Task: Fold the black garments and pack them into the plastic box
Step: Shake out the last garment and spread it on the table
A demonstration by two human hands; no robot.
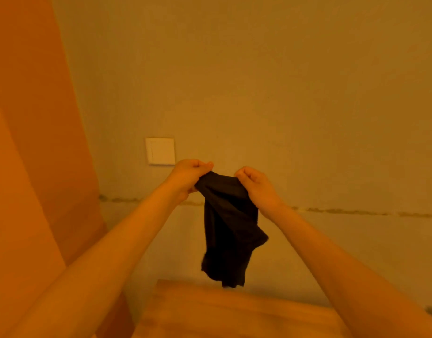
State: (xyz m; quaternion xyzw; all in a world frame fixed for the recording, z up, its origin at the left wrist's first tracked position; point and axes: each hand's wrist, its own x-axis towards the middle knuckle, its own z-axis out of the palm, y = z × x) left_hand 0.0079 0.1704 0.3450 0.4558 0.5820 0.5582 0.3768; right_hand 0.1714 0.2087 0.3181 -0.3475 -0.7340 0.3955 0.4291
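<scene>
A single head-worn wide-angle view looks forward and slightly down along both outstretched forearms, facing a nearby wall (283,93); the tabletop (234,313) edge sits close below.

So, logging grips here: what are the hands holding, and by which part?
Both hands, left hand and right hand, pinch the black garment at its top edge; the rest hangs free.

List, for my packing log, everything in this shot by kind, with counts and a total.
Black garment, held up: 1
Hands gripping its top edge, left hand and right hand: 2
Wall switch: 1
Wooden table: 1
Plastic box: 0 in view
Total: 5
</scene>
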